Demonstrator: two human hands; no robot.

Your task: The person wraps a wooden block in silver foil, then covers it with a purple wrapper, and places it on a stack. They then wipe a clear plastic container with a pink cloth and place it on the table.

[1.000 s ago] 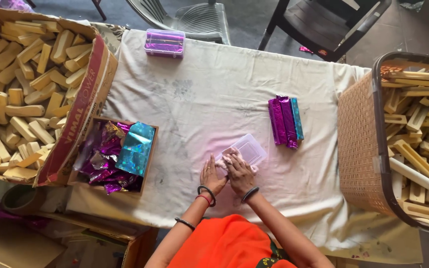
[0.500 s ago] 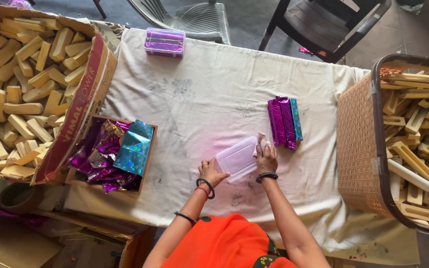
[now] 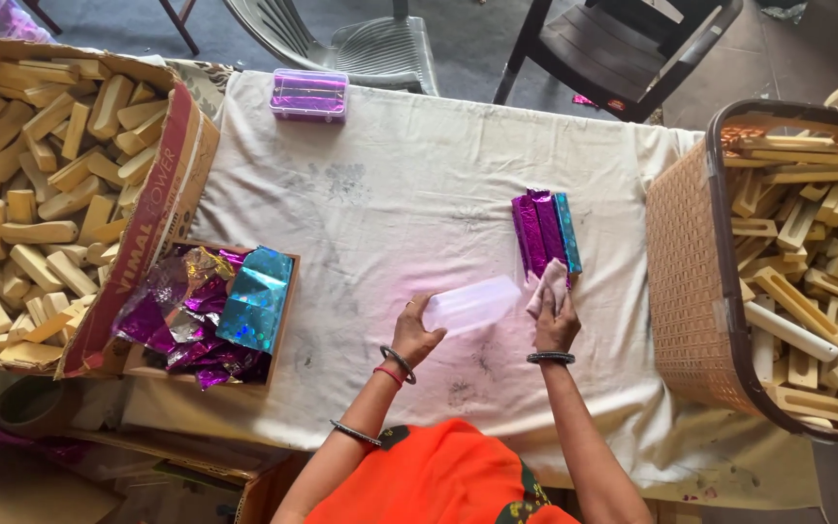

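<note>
One head-worn camera looks steeply down, from close above, at the cloth-covered table (image 3: 419,175).

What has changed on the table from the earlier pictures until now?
The hands have parted: the left hand has lifted and tilted the clear plastic box, and the right hand has carried the pink cloth right to the foil-wrapped bars. The foil tray stays put.

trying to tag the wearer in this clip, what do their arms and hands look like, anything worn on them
Both arms are bare from the elbow down, under an orange garment. The left hand has a ring on one finger; its wrist carries a dark bangle and a red one, with another dark bangle further up the forearm. The right hand has one dark bangle at the wrist.
</note>
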